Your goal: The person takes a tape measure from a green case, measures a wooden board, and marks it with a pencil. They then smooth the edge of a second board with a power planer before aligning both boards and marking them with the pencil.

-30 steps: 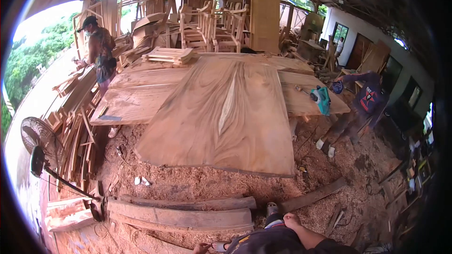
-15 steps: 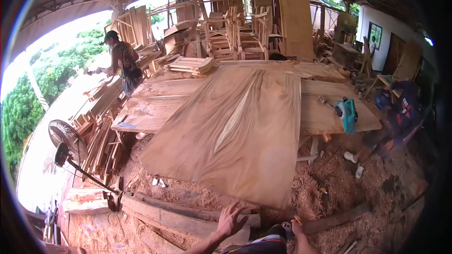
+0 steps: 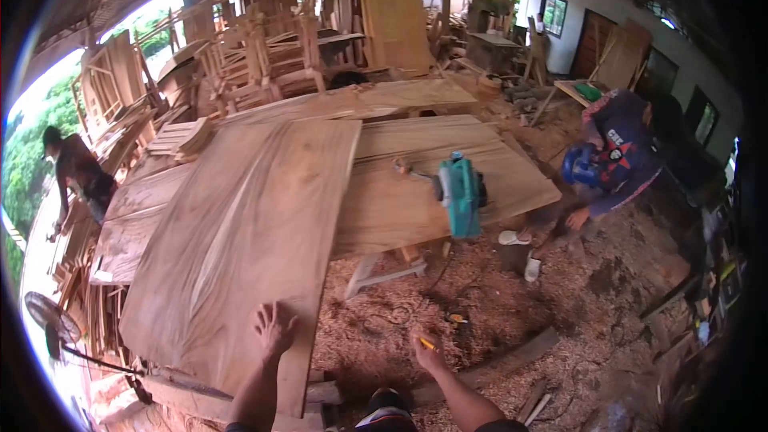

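My left hand (image 3: 274,330) lies with spread fingers on the near right part of a large wooden panel (image 3: 248,232), which has a pale streak in its grain. My right hand (image 3: 424,354) is closed around a yellow pencil (image 3: 429,344), to the right of the panel and above the shavings on the ground. Under the large panel, a second wooden panel (image 3: 512,180) extends to the right. A teal power planer (image 3: 460,196) rests on that second panel, well ahead of my right hand.
At right, a person in a dark shirt (image 3: 620,148) bends low. Another person (image 3: 80,176) works beside stacked lumber at left. A fan (image 3: 52,316) stands at the lower left. Wood shavings (image 3: 480,288) and loose beams cover the ground. Chair frames (image 3: 264,52) are piled behind.
The view has turned to the right. My left hand has moved from before the panel's near edge onto its surface. My right hand still holds the pencil. The person at right bends further forward.
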A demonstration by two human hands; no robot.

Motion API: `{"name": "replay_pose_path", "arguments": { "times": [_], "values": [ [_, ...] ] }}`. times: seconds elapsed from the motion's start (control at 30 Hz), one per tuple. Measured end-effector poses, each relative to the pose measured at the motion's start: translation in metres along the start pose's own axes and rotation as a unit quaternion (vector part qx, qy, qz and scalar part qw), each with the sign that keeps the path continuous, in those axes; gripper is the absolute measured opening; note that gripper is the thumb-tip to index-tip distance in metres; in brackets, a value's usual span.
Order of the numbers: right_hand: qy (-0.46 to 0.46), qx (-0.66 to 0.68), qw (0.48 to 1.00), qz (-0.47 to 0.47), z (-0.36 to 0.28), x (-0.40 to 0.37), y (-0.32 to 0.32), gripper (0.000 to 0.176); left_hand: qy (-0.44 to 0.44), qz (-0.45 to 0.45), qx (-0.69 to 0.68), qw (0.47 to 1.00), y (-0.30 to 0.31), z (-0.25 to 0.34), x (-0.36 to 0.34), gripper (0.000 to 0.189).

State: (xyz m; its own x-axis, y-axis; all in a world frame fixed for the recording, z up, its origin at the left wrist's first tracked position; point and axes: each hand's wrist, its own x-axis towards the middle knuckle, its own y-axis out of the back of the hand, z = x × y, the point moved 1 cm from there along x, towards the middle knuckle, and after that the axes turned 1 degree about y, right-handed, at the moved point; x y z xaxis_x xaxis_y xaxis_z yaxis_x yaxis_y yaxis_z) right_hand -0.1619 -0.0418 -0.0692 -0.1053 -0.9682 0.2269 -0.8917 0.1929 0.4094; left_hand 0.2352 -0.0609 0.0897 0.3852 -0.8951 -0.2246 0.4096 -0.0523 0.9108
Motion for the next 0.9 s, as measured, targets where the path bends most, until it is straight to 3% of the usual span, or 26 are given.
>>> {"name": "replay_pose_path", "arguments": {
  "times": [0.07, 0.13, 0.23, 0.33, 0.4, 0.47, 0.53, 0.6, 0.67, 0.73, 0.9],
  "values": [
    [-0.093, -0.067, 0.992, -0.051, 0.012, -0.016, 0.028, 0.036, 0.035, 0.001, 0.019, 0.999, -0.010, 0.007, -0.003, 0.083],
    [-0.346, -0.219, 0.896, -0.174, -0.047, -0.014, 0.073, 0.044, 0.035, 0.006, 0.029, 0.999, -0.022, 0.006, -0.001, 0.086],
    [-0.306, -0.072, 0.944, -0.106, 0.027, -0.061, 0.082, 0.051, 0.045, 0.013, 0.042, 0.998, -0.028, 0.016, 0.002, 0.087],
    [-0.400, -0.130, 0.902, -0.100, 0.058, -0.060, 0.081, 0.051, 0.050, -0.004, 0.069, 0.996, -0.027, 0.034, -0.003, 0.089],
    [-0.245, -0.151, 0.955, -0.066, 0.046, -0.028, 0.077, 0.045, 0.041, -0.020, 0.092, 0.995, -0.024, 0.050, -0.003, 0.090],
    [-0.263, -0.023, 0.960, -0.090, 0.005, 0.029, 0.075, 0.034, 0.011, -0.032, 0.090, 0.995, -0.035, 0.056, 0.004, 0.100],
    [-0.239, 0.094, 0.965, -0.049, 0.008, 0.071, 0.053, 0.027, 0.002, -0.038, 0.103, 0.994, -0.043, 0.076, 0.003, 0.106],
    [-0.206, 0.112, 0.971, -0.043, -0.055, 0.131, 0.056, 0.024, -0.024, -0.009, 0.093, 0.995, -0.051, 0.076, 0.003, 0.112],
    [-0.260, 0.286, 0.921, -0.038, -0.072, 0.168, 0.045, 0.015, -0.015, -0.008, 0.083, 0.996, -0.052, 0.078, 0.002, 0.116],
    [-0.216, 0.373, 0.901, -0.059, -0.086, 0.194, 0.043, 0.010, -0.014, -0.007, 0.088, 0.996, -0.048, 0.083, 0.003, 0.115],
    [-0.222, 0.357, 0.907, -0.036, -0.046, 0.240, 0.014, 0.016, 0.019, -0.002, 0.087, 0.996, -0.050, 0.084, 0.009, 0.113]
  ]
}}
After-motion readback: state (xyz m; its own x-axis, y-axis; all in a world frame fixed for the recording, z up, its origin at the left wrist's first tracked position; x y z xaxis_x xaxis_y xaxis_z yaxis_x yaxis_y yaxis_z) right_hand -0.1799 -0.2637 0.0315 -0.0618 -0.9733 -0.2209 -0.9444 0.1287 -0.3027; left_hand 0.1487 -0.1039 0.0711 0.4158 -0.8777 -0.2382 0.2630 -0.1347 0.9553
